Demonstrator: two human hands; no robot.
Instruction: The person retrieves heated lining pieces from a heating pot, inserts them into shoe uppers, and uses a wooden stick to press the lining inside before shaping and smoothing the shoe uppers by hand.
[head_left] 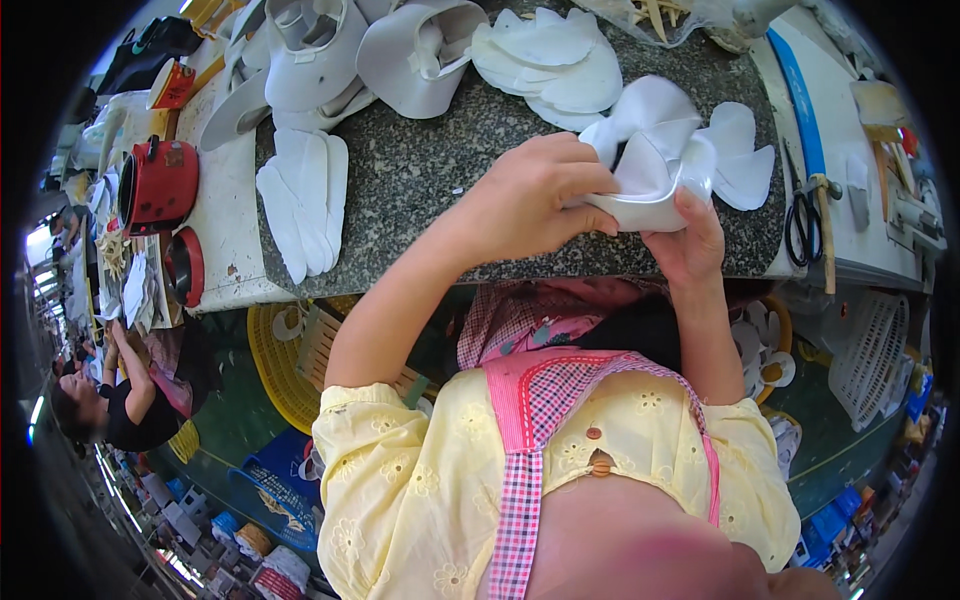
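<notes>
Over the near right part of the dark speckled stone slab [420, 190], a white shoe upper [650, 210] is held between my two hands. My left hand [545, 190] pinches its left edge, thumb and fingertips together on the rim. My right hand [692, 235] grips the right end, with the thumb on the outside and the other fingers mostly hidden beneath. Just right of it lie loose white cut pieces [745, 155]. A stack of rounded white pieces [550, 65] sits beyond my left hand. Long white insole-shaped pieces [305, 205] are fanned out at the slab's left.
Grey-white shoe uppers [415, 60] crowd the far edge. Black-handled scissors [803, 225] and a blue strip [797, 100] lie at the right. A red pot [160, 185] stands left. Below the table is a yellow basket [275, 350]. Another person [130, 400] works at the far left.
</notes>
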